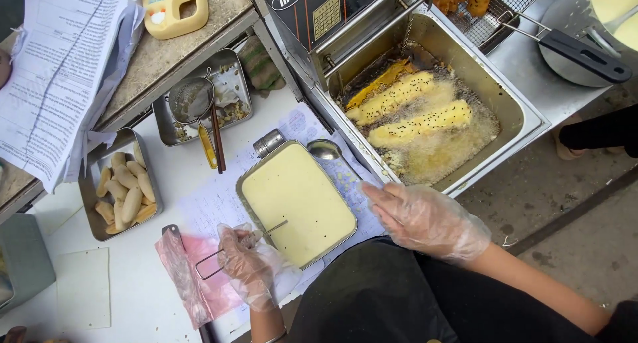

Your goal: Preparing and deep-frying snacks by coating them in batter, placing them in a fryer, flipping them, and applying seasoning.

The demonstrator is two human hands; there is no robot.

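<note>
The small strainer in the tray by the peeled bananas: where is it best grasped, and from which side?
Probably by its yellow handle, which points toward the person beyond the mesh bowl of the strainer. Come from above on the near side; the dark chopsticks lie right alongside, so pinch narrowly. The left hand is nearer, though it holds wire tongs.

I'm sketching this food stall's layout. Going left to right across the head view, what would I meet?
Stack of papers → tray of peeled bananas → left hand holding a metal tool → batter tray → right hand → fryer → black-handled pot.
</note>
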